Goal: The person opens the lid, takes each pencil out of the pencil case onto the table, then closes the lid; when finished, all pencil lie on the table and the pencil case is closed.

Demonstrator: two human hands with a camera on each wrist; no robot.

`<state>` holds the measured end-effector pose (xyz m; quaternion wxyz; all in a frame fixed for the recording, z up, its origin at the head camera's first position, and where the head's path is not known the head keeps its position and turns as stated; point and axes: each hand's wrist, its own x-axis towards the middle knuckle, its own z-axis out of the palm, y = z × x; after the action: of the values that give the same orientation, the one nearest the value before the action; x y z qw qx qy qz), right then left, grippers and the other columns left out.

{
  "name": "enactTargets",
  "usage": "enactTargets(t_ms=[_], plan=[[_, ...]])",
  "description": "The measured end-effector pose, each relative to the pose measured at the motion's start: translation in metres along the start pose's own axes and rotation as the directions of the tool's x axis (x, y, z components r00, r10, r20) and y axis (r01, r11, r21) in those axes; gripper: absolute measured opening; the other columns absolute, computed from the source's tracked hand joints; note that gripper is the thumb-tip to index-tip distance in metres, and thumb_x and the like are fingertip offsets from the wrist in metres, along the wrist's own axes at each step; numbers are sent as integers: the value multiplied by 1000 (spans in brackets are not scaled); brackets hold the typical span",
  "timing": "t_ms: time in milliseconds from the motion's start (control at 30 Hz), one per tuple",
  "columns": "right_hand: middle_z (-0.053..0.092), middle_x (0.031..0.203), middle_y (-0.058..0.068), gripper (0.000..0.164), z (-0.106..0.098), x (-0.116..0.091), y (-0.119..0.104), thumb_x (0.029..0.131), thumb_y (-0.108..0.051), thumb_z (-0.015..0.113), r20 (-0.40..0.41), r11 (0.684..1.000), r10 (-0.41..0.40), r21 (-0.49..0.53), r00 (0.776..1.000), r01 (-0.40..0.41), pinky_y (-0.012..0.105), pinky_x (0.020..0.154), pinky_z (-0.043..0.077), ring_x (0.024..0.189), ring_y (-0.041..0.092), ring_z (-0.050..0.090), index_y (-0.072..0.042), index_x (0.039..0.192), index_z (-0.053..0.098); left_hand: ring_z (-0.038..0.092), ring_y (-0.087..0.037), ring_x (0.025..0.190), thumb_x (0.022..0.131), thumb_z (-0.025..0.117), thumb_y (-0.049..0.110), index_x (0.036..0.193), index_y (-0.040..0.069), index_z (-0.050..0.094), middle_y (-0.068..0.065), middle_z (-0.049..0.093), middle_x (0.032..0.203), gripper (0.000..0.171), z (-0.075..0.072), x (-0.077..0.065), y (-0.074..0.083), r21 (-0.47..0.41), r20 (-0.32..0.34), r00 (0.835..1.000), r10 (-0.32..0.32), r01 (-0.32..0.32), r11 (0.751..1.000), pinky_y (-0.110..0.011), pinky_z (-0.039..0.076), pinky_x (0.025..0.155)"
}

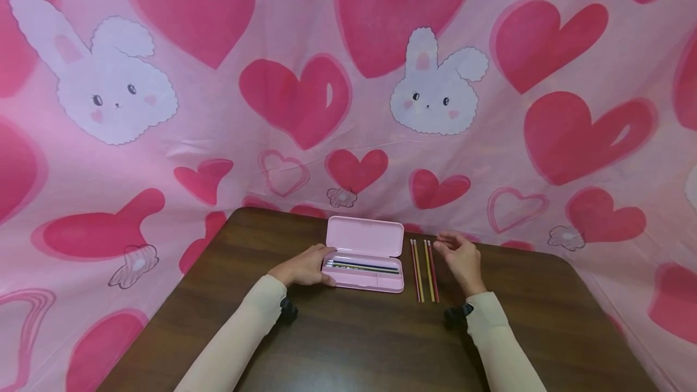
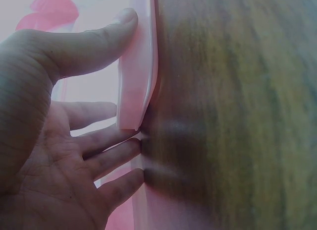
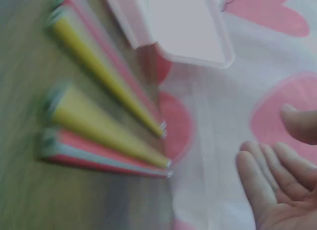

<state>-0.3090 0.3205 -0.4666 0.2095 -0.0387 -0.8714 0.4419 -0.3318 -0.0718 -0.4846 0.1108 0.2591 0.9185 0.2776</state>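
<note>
A pink pencil case (image 1: 363,284) lies on the table with its lid (image 1: 365,236) raised. Several pencils (image 1: 365,267), dark ones among them, lie lengthwise in its long compartment. My left hand (image 1: 306,266) grips the case's left end, thumb along the near wall and fingers toward the hinge side. Right of the case lie two pairs of pencils, a left pair (image 1: 417,271) and a right pair (image 1: 431,271), each one red and one yellow. Beside the right pair's far end is my right hand (image 1: 460,258), its fingers extended and holding nothing; in the right wrist view they are apart from the pencils.
The dark brown wooden table (image 1: 348,337) has rounded far corners. Directly behind it hangs a pink cloth (image 1: 305,186) with hearts and rabbit faces. A small compartment (image 1: 388,281) fills the case's near right corner.
</note>
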Motion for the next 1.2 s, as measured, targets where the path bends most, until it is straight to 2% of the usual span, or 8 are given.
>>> enactTargets(t_ms=[67,200,267,433,533,733,1033,1200], plan=[[76,115,15,36,1,1,-8,90,-28,79,-22,996,-19,86,1000,21,3,74,48,82,-19,60,-8,119,72,48,-28,131,81,85,38,151,11,45,-14,51,144,85,0,0,0,2,1,1000,1,-1,1000,-52,40,117],[74,117,19,36,11,3,-23,90,-21,79,-22,978,-64,200,998,67,3,77,49,86,-17,63,-5,121,71,48,-28,130,81,85,38,151,10,45,-14,51,144,85,0,0,1,5,3,1000,-1,1,1000,-52,40,117],[73,119,21,36,20,3,-31,90,-18,78,8,968,-87,238,996,82,5,78,51,90,-10,67,-4,122,70,48,-28,130,81,85,37,151,10,45,-14,51,144,85,0,0,1,4,2,1000,-1,1,1000,-52,40,117],[73,119,23,36,52,-4,-50,88,-7,77,103,952,-162,276,981,128,10,82,55,103,23,74,-1,123,69,48,-29,131,80,85,38,150,10,45,-15,51,144,85,0,-1,1,5,-3,1000,9,-9,1000,-52,40,117],[75,114,17,33,71,-10,-60,87,-8,79,141,963,-181,227,973,146,18,86,57,105,29,74,-5,119,71,48,-30,131,80,85,38,150,9,46,-15,51,144,85,0,-1,1,1,-1,1000,11,-11,1000,-53,40,117],[77,107,5,26,100,-22,-70,86,-15,81,251,980,-193,98,948,174,40,91,60,97,22,73,-15,111,73,48,-29,130,80,85,38,150,9,46,-15,52,142,85,0,0,1,13,-6,1000,17,-17,1000,-51,41,116],[75,100,2,23,112,-32,-60,87,-12,79,462,987,-136,-16,876,162,40,90,60,91,16,69,-12,109,73,49,-29,129,80,86,37,150,8,46,-16,52,141,86,1,-1,0,1,2,1000,22,-22,1000,-51,41,116],[75,101,2,25,110,-29,-58,86,-9,79,525,984,-135,-31,840,178,39,91,60,91,15,70,-11,110,73,49,-28,129,80,85,39,150,9,45,-15,52,142,86,-1,1,-1,4,-4,1000,12,-12,1000,-51,41,117]])
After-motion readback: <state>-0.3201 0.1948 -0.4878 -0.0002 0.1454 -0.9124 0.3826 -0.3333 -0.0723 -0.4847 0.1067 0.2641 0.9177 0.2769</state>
